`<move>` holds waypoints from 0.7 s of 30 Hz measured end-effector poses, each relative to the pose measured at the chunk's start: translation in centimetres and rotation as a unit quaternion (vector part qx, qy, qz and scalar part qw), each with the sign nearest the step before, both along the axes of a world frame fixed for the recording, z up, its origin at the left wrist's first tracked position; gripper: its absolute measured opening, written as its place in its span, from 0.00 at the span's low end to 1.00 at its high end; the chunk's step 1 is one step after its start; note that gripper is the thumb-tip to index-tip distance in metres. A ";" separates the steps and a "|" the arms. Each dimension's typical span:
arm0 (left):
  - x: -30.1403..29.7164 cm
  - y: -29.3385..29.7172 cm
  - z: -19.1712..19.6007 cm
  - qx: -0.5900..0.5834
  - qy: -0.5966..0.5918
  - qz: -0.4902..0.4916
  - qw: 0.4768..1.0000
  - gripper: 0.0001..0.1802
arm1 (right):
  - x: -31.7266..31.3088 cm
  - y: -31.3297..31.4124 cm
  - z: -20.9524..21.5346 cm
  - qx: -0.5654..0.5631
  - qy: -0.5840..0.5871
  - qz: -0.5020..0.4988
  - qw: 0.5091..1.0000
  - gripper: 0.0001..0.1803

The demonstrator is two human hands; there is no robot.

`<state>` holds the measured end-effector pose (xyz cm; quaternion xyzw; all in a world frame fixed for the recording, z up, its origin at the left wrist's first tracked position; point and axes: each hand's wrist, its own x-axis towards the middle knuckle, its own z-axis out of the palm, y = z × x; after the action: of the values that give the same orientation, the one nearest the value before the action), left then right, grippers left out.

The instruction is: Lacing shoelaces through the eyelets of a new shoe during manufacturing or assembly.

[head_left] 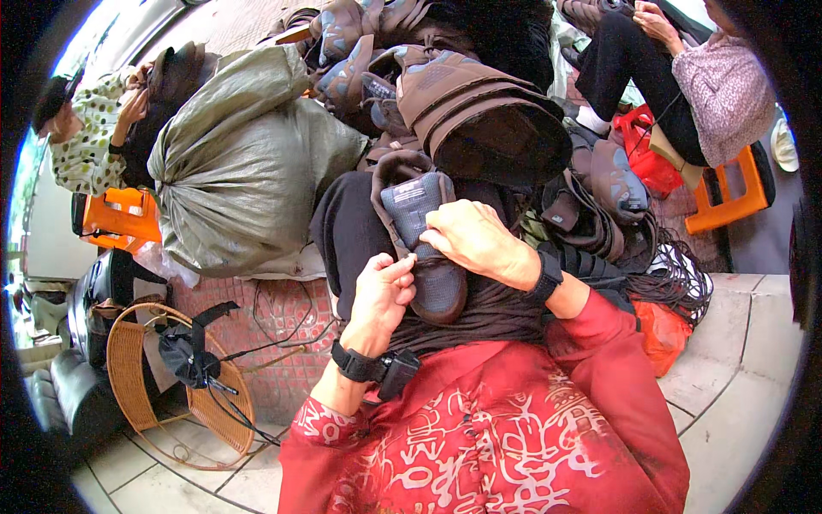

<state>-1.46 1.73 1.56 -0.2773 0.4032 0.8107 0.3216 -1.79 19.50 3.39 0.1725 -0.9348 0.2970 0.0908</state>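
Note:
A dark brown and grey shoe upper (438, 289) with a blue-grey tongue lies on my lap, its rounded toe toward me. My left hand (382, 289) is closed in a pinch at the left edge of its lacing area. Over the tongue, my right hand (479, 240) has its fingers curled and pressed together on the upper. Whatever fine thing may be between the fingertips is too small to make out. Both wrists wear black bands, and a small black box sits by the left one.
Beyond my knees stands a nested stack of brown uppers (467, 94), with more piled around. A bulging grey-green sack (248, 163) is at left, near a tipped wicker chair frame (124, 368). Loose laces (676, 287) lie at right. Two people work beside orange stools (732, 197).

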 end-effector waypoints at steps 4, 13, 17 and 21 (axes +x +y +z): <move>0.2 -0.8 -1.5 0.107 -0.032 0.019 0.994 0.11 | -0.6 0.2 0.0 -0.018 -0.083 -0.005 0.996 0.12; 0.1 -1.9 0.2 0.086 -0.019 0.012 0.996 0.04 | -1.4 2.0 0.8 -0.400 -0.371 -0.037 0.837 0.16; 0.0 -2.7 0.4 -0.113 0.171 -0.099 0.974 0.03 | -1.5 4.4 0.9 -0.398 -0.420 -0.057 0.814 0.12; -0.7 -0.3 1.4 -0.394 0.645 -0.235 0.610 0.06 | -1.0 4.7 1.5 -0.200 -0.311 0.075 0.926 0.15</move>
<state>-2.12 1.47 3.00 0.3220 0.8386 0.4390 0.0177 -2.80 24.17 4.92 0.1195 -0.8217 0.5224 -0.1942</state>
